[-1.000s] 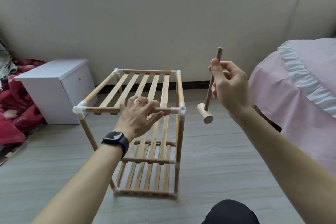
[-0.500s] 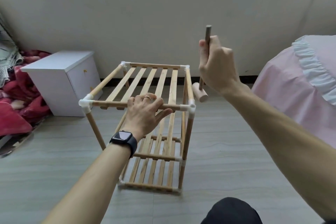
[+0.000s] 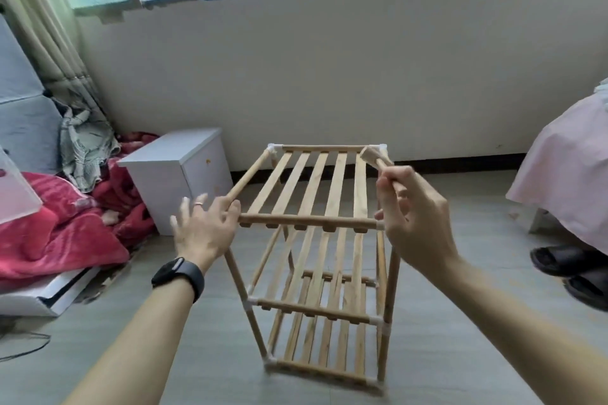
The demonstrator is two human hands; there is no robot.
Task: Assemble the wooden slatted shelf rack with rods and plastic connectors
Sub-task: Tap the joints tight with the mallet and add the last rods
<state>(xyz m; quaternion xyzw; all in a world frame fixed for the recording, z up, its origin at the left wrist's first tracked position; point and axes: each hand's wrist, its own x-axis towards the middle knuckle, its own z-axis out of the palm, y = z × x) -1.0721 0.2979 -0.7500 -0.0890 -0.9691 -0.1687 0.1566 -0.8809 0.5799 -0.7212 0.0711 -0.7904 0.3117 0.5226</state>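
Observation:
The wooden slatted rack (image 3: 324, 187) stands upright on the floor with three slatted tiers, joined by white plastic connectors (image 3: 273, 149) at its corners. My left hand (image 3: 204, 227) has its fingers spread at the near left corner of the top tier and covers the connector there. My right hand (image 3: 413, 220) grips the handle of a small wooden mallet (image 3: 371, 155). The mallet head lies over the far right corner of the top tier. Whether the head touches the rack is hard to tell through the blur.
A white bedside cabinet (image 3: 179, 174) stands left of the rack. Red bedding (image 3: 59, 230) and a flat white box (image 3: 42, 296) lie further left. A pink-covered bed (image 3: 566, 181) and black slippers (image 3: 579, 273) are on the right. The wall runs behind the rack.
My right hand swung the mallet from head-down to head pointing forward over the far right corner. My left hand slid from the front rod's middle to the left corner and opened its fingers.

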